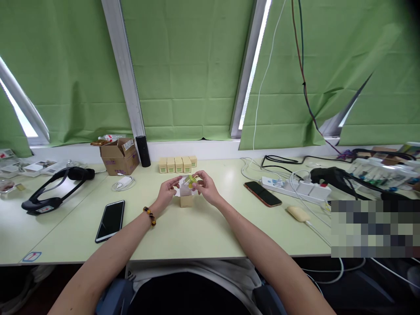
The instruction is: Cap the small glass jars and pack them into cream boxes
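A small tan cardboard box stands upright on the table in front of me, its white inner flaps raised. My left hand is closed at the box's left side, its fingertips pinching a white flap. On the other side, my right hand pinches a small yellow-green object in what looks like clear wrapping, above the box's opening. Its exact kind is too small to make out. Behind both hands is a row of several similar small tan boxes.
A phone and a black headset lie left. Further back are a white charger, a carton and a black cylinder. Rightward lie another phone, a power strip, a cream mouse-shaped object and loose cables.
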{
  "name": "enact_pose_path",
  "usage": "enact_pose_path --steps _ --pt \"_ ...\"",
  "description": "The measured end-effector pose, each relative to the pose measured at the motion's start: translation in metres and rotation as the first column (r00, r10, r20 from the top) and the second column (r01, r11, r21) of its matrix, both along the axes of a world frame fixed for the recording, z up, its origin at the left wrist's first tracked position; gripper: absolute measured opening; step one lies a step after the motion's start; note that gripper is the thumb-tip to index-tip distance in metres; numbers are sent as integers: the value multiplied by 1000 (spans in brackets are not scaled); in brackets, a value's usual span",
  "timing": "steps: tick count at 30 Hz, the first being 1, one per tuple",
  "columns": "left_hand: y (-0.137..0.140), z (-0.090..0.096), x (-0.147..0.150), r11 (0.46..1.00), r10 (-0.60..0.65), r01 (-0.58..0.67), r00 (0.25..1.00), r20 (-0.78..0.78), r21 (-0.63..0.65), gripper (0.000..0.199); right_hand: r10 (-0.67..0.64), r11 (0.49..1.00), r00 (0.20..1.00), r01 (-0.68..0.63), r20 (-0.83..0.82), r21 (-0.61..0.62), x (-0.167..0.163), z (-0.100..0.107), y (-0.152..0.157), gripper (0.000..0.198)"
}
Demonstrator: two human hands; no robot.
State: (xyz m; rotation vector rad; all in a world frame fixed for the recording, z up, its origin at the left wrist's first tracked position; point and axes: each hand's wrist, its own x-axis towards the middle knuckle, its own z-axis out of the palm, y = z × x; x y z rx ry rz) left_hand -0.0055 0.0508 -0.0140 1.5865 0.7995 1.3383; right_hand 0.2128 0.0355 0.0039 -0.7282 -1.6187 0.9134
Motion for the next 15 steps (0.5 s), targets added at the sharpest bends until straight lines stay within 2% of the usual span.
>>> enact_pose_path --steps 6,11,15 --pt "2 -2 1 1000 27 -27 1000 13 10 75 -140 984 959 108 247 139 -5 4 -12 25" --pt "3 -5 1 999 39 -39 999 8 14 73 -194 971 874 107 445 213 -6 9 -19 23" --pt "3 -6 1 998 50 -50 999 -6 27 73 -197 968 844 87 498 235 -8 7 -19 22"
